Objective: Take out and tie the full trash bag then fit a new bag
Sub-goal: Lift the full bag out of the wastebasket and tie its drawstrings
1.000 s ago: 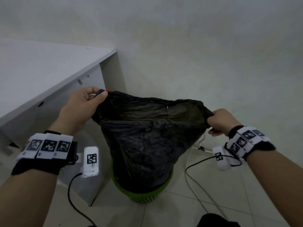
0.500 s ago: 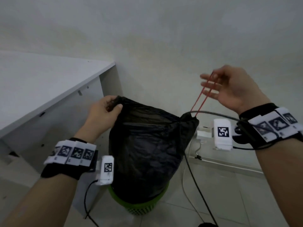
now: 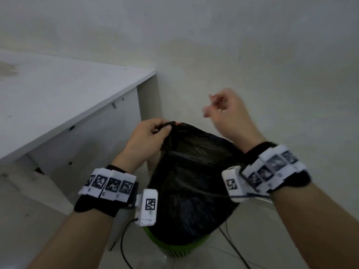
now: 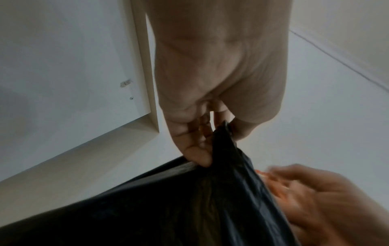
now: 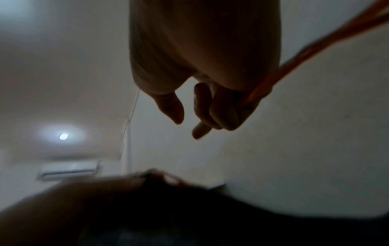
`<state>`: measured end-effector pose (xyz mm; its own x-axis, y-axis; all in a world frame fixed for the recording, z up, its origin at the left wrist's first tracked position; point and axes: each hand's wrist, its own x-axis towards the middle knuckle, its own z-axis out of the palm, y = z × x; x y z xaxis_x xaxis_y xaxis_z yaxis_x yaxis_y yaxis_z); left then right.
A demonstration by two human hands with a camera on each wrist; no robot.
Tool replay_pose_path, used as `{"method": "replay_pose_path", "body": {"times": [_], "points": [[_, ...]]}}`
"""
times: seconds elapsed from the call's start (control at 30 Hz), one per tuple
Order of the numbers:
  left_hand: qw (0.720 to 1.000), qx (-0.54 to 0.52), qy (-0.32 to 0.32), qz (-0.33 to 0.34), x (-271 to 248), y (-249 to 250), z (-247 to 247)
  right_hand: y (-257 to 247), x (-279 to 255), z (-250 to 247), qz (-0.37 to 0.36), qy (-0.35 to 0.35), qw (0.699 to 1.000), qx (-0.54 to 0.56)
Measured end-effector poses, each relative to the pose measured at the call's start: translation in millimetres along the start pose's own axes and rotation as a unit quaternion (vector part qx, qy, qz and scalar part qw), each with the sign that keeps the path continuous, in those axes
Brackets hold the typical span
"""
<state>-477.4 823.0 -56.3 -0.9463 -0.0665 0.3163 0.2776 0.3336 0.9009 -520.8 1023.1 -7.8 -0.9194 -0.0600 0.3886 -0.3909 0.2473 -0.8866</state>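
Observation:
A full black trash bag (image 3: 190, 183) stands in a green bin (image 3: 180, 249) on the floor. My left hand (image 3: 153, 133) pinches the bag's top left corner between thumb and fingers, as the left wrist view shows on the bag (image 4: 189, 208). My right hand (image 3: 225, 111) is raised above the bag's right side, blurred by motion. In the right wrist view its curled fingers (image 5: 227, 113) hold the red drawstring (image 5: 305, 55), which runs taut off to the upper right. The bag's mouth is drawn partly together.
A white table (image 3: 58, 98) stands at the left, its side panel close to the bin. A plain wall (image 3: 252, 55) runs behind the bag. Black cables (image 3: 235, 247) trail over the tiled floor to the right of the bin.
My right hand let go of the bag's right corner, pulled the red drawstring up, and has now swung left over the bag. My left hand kept its grip and moved rightward.

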Motion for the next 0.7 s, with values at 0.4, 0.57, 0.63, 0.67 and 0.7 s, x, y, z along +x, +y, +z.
{"method": "replay_pose_path", "body": {"times": [0.4, 0.57, 0.63, 0.67, 0.7], "points": [[0.943, 0.326, -0.009, 0.063, -5.1, 2.6, -51.2, 45.5, -12.6, 92.2, -0.009, -0.161, 0.986, 0.034], [0.953, 0.291, 0.039, 0.073, 2.2, 3.1, -53.6, 47.9, -15.5, 91.9, -0.005, -0.121, 0.99, 0.067], [0.975, 0.206, 0.058, 0.065, 3.7, 12.0, -53.2, 50.7, -18.1, 90.5, 0.003, -0.088, 0.993, 0.081], [0.987, 0.132, 0.06, 0.067, 4.2, 21.2, -53.1, 51.4, -18.7, 89.4, 0.007, -0.064, 0.994, 0.092], [0.993, 0.062, 0.07, 0.076, 5.4, 33.1, -55.0, 50.3, -19.2, 87.5, 0.013, -0.031, 0.994, 0.107]]}}
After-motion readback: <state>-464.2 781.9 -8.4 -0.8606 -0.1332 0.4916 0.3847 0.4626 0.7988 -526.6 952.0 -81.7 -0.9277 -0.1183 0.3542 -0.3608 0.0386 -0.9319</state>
